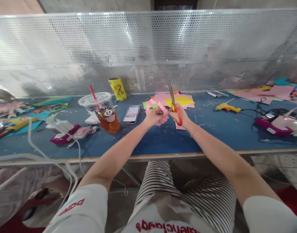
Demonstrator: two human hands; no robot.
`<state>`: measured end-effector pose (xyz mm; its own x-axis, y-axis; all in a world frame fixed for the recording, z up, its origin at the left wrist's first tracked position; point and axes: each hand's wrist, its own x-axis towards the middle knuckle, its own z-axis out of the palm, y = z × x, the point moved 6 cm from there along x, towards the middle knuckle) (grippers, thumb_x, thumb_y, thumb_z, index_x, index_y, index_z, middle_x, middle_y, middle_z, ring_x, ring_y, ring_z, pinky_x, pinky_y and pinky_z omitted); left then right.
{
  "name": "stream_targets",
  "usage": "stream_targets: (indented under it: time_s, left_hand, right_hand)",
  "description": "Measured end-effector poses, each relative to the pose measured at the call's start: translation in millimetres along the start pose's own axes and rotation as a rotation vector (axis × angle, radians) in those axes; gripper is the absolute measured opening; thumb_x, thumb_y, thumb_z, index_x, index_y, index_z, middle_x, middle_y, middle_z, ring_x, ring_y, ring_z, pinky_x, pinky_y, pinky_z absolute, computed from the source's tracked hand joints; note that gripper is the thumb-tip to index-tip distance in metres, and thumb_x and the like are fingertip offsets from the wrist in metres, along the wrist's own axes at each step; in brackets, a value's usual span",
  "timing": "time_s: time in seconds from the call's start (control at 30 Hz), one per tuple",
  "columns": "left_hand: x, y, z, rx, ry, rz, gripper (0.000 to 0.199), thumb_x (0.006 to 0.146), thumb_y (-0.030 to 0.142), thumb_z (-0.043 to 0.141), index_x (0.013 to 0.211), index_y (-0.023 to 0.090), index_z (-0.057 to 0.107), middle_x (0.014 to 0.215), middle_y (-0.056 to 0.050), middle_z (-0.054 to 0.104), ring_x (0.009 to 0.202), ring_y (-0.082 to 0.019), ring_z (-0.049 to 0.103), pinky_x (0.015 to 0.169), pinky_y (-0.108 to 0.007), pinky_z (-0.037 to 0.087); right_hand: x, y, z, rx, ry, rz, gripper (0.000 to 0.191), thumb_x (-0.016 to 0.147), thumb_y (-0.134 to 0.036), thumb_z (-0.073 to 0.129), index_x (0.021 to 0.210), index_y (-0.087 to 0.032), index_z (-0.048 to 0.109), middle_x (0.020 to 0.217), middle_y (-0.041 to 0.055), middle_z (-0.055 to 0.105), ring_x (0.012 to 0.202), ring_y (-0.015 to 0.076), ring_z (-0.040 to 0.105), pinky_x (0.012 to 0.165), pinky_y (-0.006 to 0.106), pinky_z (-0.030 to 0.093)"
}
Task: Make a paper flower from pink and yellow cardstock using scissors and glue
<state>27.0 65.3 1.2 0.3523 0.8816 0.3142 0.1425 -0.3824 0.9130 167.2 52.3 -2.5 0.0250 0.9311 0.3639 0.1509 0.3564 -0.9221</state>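
While scissors (172, 97) lean, the cup (105, 111) (lidded) holds drink (113, 127).

Pink paper piece (165, 111): rounded, ring-like, edges frilled; pinched in the left hand (153, 117), which partly covered it. Scissors (173, 103): orange-red and yellow handles, metal blades; held in the right hand (182, 116), just beside the paper piece. Blades lay close together, pointing up and away from the wearer; full closure could not be confirmed.
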Motion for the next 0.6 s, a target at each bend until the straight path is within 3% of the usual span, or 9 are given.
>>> stream_targets:
  time_s: [0.13, 0.3, 0.4, 0.6]
  left_hand:
    - [-2, -1, 3.7, -0.076, -0.033, -0.025, 0.026, 0.056, 0.026, 0.078, 0.069, 0.014, 0.061, 0.069, -0.003, 0.065, 0.065, -0.014, 0.061, 0.067, -0.030, 0.047]
    - [4, -4, -22.1, -0.104, 0.244, 0.052, 0.032, 0.062, 0.029, 0.077, 0.064, 0.017, 0.048, 0.054, 0.005, 0.053, 0.050, -0.007, 0.049, 0.050, -0.022, 0.037]
    - [5, -3, -37.0, -0.226, 0.392, 0.056, 0.034, 0.069, 0.031, 0.074, 0.067, 0.019, 0.043, 0.050, 0.008, 0.047, 0.044, -0.005, 0.044, 0.045, -0.020, 0.032]
    - [-1, 4, -39.2, -0.541, 0.463, -0.057, 0.023, 0.070, 0.009, 0.069, 0.070, 0.016, 0.047, 0.061, 0.005, 0.056, 0.054, -0.005, 0.056, 0.055, -0.019, 0.043]
  right_hand:
    - [-3, -3, 0, -0.006, -0.006, -0.011, 0.034, 0.064, -0.034, 0.065, 0.081, -0.023, 0.038, 0.069, -0.0053, 0.048, 0.057, 0.0090, 0.044, 0.049, 0.022, 0.032]
    - [-5, 4, -4, -0.020, 0.031, 0.027, 0.038, 0.065, -0.041, 0.067, 0.081, -0.023, 0.037, 0.065, -0.0072, 0.044, 0.052, 0.0069, 0.039, 0.046, 0.022, 0.030]
    - [-9, 15, 1, -0.012, -0.058, 0.102, 0.042, 0.068, -0.052, 0.065, 0.083, -0.024, 0.038, 0.058, -0.0089, 0.040, 0.045, 0.0064, 0.033, 0.042, 0.022, 0.026]
    - [-17, 22, 16, -0.015, -0.241, 0.149, 0.049, 0.066, -0.061, 0.068, 0.085, -0.025, 0.039, 0.054, -0.0093, 0.040, 0.040, 0.0065, 0.032, 0.037, 0.022, 0.025]
